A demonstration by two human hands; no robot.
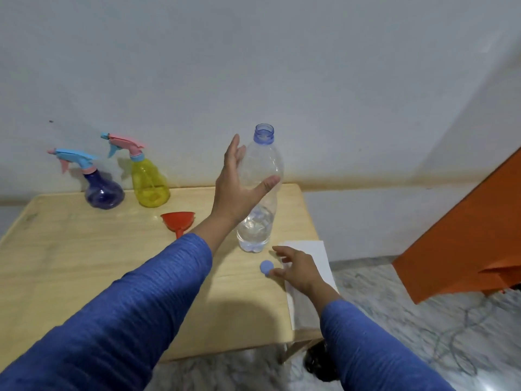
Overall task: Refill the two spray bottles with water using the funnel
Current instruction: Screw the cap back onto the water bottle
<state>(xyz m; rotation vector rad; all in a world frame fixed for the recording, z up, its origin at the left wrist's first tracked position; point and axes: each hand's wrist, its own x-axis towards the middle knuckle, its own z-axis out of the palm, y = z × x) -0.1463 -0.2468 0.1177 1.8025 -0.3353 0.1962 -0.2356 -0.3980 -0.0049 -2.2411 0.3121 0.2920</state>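
A clear water bottle (260, 198) stands uncapped near the table's right side, with a little water in its bottom. My left hand (238, 187) is spread open around its middle, thumb in front, fingers behind. The bottle's blue cap (266, 267) lies on the table in front of it. My right hand (296, 268) hovers beside the cap with loose fingers, its fingertips at the cap's edge. A red funnel (178, 220) lies on its side left of the bottle. At the back left stand a purple spray bottle (103, 190) and a yellow spray bottle (149, 182), both with their trigger heads on.
The wooden table (70, 263) stands against a white wall. A white sheet of paper (313, 294) lies at the table's right edge under my right wrist. An orange object (465, 235) stands on the floor to the right.
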